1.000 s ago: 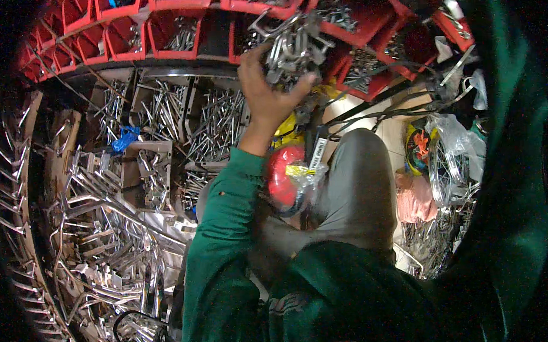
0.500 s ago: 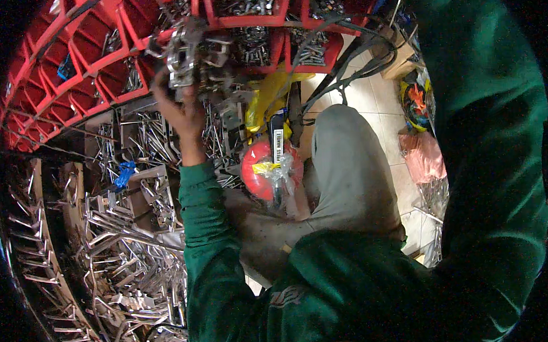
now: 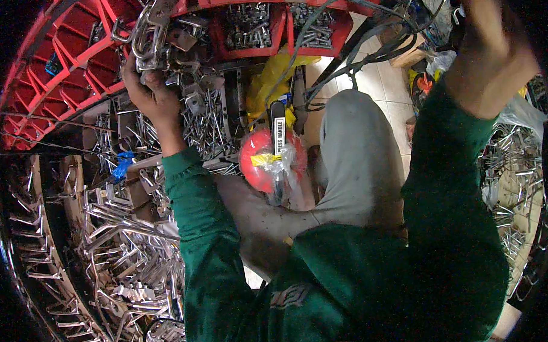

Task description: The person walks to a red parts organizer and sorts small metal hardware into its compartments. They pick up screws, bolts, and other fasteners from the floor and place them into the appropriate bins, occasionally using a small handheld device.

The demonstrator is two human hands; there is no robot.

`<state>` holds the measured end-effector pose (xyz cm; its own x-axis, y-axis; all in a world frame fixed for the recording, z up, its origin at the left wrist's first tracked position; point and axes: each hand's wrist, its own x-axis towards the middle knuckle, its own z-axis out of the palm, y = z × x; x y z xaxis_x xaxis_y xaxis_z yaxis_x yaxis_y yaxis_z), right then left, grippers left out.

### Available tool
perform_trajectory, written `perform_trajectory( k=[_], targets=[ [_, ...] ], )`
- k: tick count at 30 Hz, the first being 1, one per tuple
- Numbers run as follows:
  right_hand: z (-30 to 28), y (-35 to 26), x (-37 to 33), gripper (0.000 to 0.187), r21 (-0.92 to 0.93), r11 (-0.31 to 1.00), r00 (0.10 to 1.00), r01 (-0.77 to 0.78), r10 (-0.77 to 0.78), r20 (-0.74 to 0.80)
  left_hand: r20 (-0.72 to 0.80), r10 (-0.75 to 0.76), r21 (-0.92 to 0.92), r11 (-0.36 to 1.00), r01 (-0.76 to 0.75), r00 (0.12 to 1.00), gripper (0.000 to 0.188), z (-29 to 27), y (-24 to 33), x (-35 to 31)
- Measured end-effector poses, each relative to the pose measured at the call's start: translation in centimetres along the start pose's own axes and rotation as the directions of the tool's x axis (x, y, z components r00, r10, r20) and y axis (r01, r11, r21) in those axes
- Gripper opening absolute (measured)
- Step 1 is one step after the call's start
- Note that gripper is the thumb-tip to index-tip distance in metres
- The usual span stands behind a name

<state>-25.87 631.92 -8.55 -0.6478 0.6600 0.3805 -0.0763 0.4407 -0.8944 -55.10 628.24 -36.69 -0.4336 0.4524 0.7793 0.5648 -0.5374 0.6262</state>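
Note:
At the upper left, my left hand is closed around the lower end of a shiny metal piece with bent, U-shaped rods and flat plates. It is held in front of the red bins, above trays of loose metal parts. My right hand is raised at the upper right, close to black cables and some clear plastic. Motion smears its fingers, and nothing can be made out in it.
Red bins of bolts curve across the top. A red fire extinguisher with a black handle stands beside my bent leg. Bent metal rods crowd the left side. Black cables hang at the upper right; more metal parts lie below.
My left hand has shifted a little up and left with the metal piece. My right hand, outside the view before, now shows at the upper right, and its sleeve has swung lower.

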Motion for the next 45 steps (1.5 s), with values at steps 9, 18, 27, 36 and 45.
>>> perform_trajectory(
  k=[9,18,27,36,45],
  targets=[
    [7.1,8.2,-16.9,0.029,0.667,0.677,0.950,-0.311,0.199,0.241,0.003,-0.048,-0.130,0.990,0.048,0.999,0.077,0.8,-0.9,-0.6],
    [9.8,12.4,-18.1,0.031,-0.006,0.886,0.834,-0.464,0.439,0.333,-0.109,0.068,0.032,0.997,-0.065,0.992,0.073,1.2,0.5,-0.5],
    [9.2,14.8,-17.9,0.031,0.080,0.927,0.877,-0.368,0.316,0.362,-0.165,0.086,0.112,0.991,-0.068,0.982,0.056,1.2,0.9,-0.8],
    [8.3,14.3,-16.8,0.036,-0.005,0.904,0.828,-0.428,0.394,0.400,-0.146,-0.088,-0.064,0.995,0.080,0.985,0.063,1.1,-0.7,-1.6],
    [8.5,15.0,-16.2,0.037,-0.014,0.920,0.824,-0.392,0.358,0.439,-0.137,0.131,0.025,0.991,-0.129,0.982,0.046,0.5,2.3,0.9]
  ],
)
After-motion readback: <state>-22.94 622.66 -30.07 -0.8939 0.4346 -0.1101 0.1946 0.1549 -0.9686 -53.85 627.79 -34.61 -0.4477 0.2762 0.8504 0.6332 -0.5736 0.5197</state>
